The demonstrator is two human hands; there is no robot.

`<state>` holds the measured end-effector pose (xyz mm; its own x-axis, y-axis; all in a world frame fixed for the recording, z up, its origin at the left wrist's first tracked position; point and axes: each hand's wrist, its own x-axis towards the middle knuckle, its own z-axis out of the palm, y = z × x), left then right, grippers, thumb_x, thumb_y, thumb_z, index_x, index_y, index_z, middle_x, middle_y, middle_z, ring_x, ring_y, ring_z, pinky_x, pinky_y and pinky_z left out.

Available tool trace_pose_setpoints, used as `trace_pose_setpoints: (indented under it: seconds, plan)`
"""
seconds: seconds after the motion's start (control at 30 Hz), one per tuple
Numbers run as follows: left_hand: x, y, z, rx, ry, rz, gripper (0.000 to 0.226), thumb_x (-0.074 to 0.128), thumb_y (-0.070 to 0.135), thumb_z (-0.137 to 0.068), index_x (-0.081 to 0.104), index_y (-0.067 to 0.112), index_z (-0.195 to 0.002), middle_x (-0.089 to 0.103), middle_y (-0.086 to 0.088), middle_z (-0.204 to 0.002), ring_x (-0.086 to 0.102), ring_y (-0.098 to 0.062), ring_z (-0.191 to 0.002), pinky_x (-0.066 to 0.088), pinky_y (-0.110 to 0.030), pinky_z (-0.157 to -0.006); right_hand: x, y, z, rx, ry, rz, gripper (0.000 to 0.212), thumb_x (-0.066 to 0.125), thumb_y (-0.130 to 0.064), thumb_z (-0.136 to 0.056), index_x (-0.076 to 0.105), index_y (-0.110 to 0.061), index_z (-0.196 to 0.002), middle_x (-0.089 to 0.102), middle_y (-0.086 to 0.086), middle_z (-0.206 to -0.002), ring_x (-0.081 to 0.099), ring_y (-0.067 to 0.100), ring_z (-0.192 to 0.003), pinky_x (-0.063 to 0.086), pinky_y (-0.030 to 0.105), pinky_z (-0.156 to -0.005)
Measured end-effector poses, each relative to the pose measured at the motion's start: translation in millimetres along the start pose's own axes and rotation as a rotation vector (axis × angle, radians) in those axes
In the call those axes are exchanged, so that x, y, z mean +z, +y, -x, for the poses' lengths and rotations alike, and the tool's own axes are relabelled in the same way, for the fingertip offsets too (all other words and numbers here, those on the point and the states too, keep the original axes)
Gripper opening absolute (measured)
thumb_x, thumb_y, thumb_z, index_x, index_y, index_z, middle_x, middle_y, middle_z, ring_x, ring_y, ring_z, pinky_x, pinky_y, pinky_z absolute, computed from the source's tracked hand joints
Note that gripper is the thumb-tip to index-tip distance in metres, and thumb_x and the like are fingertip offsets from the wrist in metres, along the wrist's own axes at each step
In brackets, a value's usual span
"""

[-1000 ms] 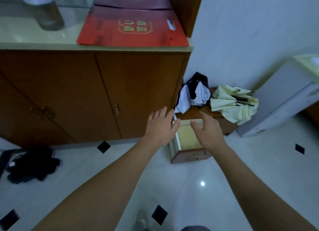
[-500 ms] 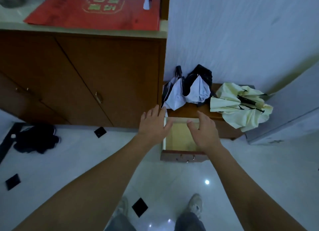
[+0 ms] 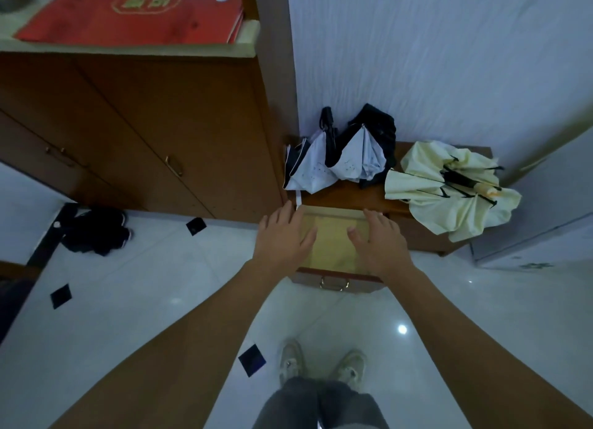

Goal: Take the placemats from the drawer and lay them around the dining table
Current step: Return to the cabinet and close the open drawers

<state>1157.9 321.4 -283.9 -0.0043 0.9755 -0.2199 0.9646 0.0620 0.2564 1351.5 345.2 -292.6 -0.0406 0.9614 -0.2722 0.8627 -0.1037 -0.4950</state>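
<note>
— Placemats (image 3: 332,239), where did they lie at that moment?

— In the open drawer (image 3: 333,276) of the low wooden stand beside the wall, pale yellow and flat on the drawer's bottom. Only the strip between the two hands showed, so how many were stacked I could not tell.

— And the hands?

— Both hung over the drawer, palms down, fingers spread and loose, pinching nothing. The left hand (image 3: 282,239) was at the drawer's left edge, its fingertips near the back left corner. The right hand (image 3: 375,245) was at the right edge, its thumb turned inward over the mats.

— Which was nearer?

— Neither, to my eye. They stood about level, one on each side, with the mats straight below and between them. The drawer's front edge, with its metal handle (image 3: 333,282), was under the wrists.

— The long axis?

— Hard to say (the hands covered both sides); the visible strip ran from the front edge to the back.

— What did the reach depend on?

— Going straight down, I judged, one hand to each side edge. Two folded umbrellas lay on the stand's top, behind the drawer's back edge, clear of the hands.
</note>
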Motion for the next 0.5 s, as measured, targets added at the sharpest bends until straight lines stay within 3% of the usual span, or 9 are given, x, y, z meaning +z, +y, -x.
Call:
trace_pose_setpoints:
  seconds: [0.1, 0.5]
  plan:
    - [11.9, -7.2, 2.2, -0.015, -0.005, 0.021, 0.059, 0.032, 0.049, -0.102, 0.028, 0.021, -0.152, 0.027, -0.009, -0.158, 0.030, -0.028, -0.141, 0.020, -0.042, -0.115, 8.0, 4.4, 1.5, 0.005, -0.027, -0.010, 0.057, 0.046, -0.044, -0.097, 0.039, -0.014, -0.144, 0.044, 0.008, -0.145, 0.034, 0.029, -0.135, 0.031, 0.042, -0.107]
    - [48.9, -26.0, 15.7, -0.033, -0.066, -0.024, 0.059, 0.032, 0.049, -0.101, 0.027, 0.020, -0.153, 0.023, -0.011, -0.160, 0.026, -0.028, -0.144, 0.019, -0.047, -0.118, 45.5, 15.9, -2.0, -0.044, -0.115, 0.027, 0.060, 0.043, -0.043, -0.099, 0.033, -0.012, -0.148, 0.037, 0.009, -0.152, 0.031, 0.029, -0.139, 0.025, 0.040, -0.112]
